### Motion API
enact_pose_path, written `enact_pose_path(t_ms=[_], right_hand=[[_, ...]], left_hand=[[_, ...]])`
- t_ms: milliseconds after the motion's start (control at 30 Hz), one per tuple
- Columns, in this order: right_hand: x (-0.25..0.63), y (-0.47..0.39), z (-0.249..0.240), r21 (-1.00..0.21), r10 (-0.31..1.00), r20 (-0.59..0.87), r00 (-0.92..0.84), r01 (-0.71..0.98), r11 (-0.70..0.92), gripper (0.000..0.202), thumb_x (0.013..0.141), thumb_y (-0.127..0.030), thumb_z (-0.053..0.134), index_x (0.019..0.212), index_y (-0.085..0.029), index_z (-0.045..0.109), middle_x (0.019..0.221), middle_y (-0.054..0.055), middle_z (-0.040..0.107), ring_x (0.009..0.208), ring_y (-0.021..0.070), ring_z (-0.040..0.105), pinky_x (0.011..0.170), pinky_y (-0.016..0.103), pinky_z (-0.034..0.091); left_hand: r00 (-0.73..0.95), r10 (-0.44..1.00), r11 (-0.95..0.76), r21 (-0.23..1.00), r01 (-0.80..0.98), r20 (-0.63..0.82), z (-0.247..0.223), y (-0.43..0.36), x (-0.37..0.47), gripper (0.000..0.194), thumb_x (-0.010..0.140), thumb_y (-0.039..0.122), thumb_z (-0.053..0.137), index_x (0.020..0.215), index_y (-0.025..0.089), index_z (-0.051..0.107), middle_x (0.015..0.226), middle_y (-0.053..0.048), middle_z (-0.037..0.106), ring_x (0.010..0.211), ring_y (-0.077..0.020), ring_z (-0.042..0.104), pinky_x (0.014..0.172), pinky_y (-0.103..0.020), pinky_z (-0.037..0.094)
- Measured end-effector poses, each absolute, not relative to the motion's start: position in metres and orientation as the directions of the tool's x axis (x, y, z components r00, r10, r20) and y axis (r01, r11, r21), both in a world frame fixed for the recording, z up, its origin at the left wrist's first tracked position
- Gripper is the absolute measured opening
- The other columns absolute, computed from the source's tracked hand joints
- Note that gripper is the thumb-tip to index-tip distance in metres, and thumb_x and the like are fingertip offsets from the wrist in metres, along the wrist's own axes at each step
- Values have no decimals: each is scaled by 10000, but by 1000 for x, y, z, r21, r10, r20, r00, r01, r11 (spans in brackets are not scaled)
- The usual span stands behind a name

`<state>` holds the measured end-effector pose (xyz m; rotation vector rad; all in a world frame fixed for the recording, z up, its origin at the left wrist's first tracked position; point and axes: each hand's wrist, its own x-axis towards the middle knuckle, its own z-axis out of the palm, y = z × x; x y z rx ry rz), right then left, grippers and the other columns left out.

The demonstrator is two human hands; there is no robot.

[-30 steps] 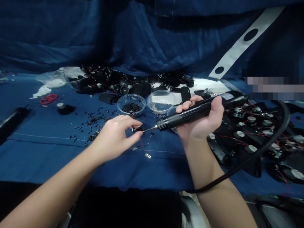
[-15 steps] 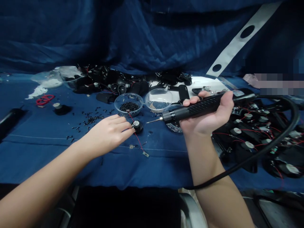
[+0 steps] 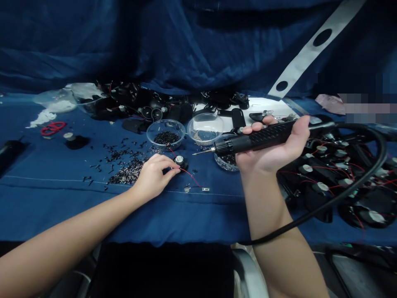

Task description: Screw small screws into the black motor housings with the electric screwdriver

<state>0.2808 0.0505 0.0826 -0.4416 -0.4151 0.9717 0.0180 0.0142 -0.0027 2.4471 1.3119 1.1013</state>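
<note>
Across the blue cloth-covered table (image 3: pixel 58 207), midway between front and back edges, the left hand (image 3: pixel 154 176) pinches a white-capped black part (image 3: pixel 180 159); the right hand (image 3: pixel 263 160) grips an electric screwdriver (image 3: pixel 257 140). Toward the back edge stands a screw-filled bowl (image 3: pixel 154 127).

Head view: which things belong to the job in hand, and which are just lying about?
Likely the job:
black driver, in right grip
white-topped black part, at left grip
red wire
perhaps black screws

Seemingly lying about:
red looped item
dark cylinder, left edge
</note>
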Motion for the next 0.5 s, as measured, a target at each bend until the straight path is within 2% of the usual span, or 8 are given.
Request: enact_pose_path(t_ms=[133,233,300,400,500], right_hand=[[280,50,85,-551,847,118,519,-675,491,618,839,-785,543,670,-194,606,561,-31,559,486,110,609,424,233,476],[280,51,85,-538,837,149,526,-667,515,617,838,-784,562,665,-193,611,589,-33,569,496,102,617,425,228,471],[279,51,85,-534,833,168,527,-662,526,612,833,-780,574,665,-193,610,601,-36,570,501,98,620,428,225,468],[279,50,85,-552,838,172,517,-654,517,600,822,-777,581,671,-196,607,588,-38,559,493,103,616,419,227,454],[278,48,86,-554,841,166,516,-656,512,567,825,-745,594,687,-195,609,584,-36,561,495,106,617,421,226,453]], left_hand=[[477,679,-676,221,703,558,-2,19,13,73,958,219,736,940,196,803,949,-59,766,888,-241,689,809,-416,601],[599,571,-729,12,684,561,5,19,11,151,1005,194,650,967,165,793,961,-82,756,849,-237,671,766,-400,598],[653,525,-742,-83,666,546,10,17,11,183,1022,185,612,979,151,786,959,-90,753,818,-227,666,738,-381,600],[686,461,-769,-132,625,564,13,15,12,166,1021,165,606,1023,152,771,951,-82,764,842,-224,692,759,-366,613],[643,439,-790,-71,609,627,9,15,13,135,1001,133,631,1075,147,744,936,-67,776,887,-217,721,830,-364,626]])
